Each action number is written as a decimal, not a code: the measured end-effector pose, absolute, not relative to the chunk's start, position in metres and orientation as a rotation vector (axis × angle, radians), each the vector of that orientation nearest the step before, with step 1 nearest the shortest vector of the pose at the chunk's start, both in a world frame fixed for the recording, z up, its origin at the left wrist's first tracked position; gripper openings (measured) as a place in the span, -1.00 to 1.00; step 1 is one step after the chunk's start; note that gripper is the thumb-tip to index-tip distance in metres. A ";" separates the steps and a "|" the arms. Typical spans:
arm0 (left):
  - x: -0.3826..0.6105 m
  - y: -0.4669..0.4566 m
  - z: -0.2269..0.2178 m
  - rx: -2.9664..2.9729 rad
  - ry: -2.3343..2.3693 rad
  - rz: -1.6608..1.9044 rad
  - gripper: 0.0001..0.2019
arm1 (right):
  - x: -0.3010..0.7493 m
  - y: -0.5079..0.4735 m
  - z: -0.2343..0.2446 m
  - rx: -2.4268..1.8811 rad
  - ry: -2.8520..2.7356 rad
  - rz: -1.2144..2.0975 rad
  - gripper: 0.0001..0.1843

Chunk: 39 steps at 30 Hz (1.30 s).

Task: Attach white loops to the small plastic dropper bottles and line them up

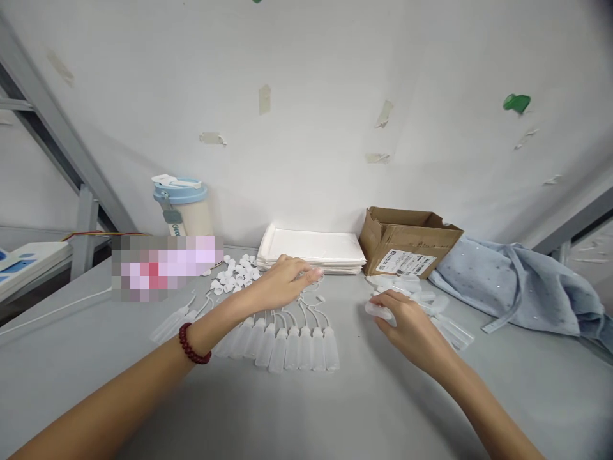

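My left hand (pixel 285 284) hovers over a row of small translucent plastic bottles (pixel 292 348), thumb and finger tips drawn together near the thin white tubes (pixel 309 303) at their tops. What is between those fingertips is too small to make out. My right hand (pixel 402 319) is closed on a clear plastic bottle (pixel 379 311), lifted at the near side of a loose heap of similar clear bottles (pixel 454 332). Part of that heap is hidden behind the hand. Small white caps (pixel 237 271) lie piled beyond my left forearm.
A stack of white flat packets (pixel 316 249) and an open cardboard box (pixel 407 239) stand against the wall. Blue-grey cloth (pixel 517 284) lies at the right. A cup with a blue lid (pixel 184 204) and a blurred pink patch (pixel 167 265) are at the left.
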<state>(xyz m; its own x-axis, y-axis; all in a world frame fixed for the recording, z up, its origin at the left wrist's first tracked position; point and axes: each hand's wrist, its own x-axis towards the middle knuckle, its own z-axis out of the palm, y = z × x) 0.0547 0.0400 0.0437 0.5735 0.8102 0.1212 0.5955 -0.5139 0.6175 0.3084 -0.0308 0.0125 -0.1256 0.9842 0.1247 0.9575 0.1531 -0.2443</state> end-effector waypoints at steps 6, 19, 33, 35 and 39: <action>0.053 0.046 0.047 2.023 1.205 0.724 -0.62 | 0.296 -0.034 0.006 -1.712 -2.112 0.128 -0.76; 0.055 0.045 0.043 1.920 1.284 0.868 -0.77 | 0.283 -0.039 0.003 -1.599 -2.090 0.148 -0.78; 0.060 0.035 0.049 1.897 1.249 0.902 -0.78 | 0.278 -0.042 0.001 -1.517 -2.034 0.143 -0.80; 0.064 0.025 0.055 1.871 1.162 0.919 -0.80 | 0.277 -0.044 0.001 -1.499 -2.001 0.151 -0.80; 0.073 0.005 0.062 1.843 1.077 0.955 -0.82 | 0.272 -0.049 0.003 -1.427 -1.980 0.162 -0.79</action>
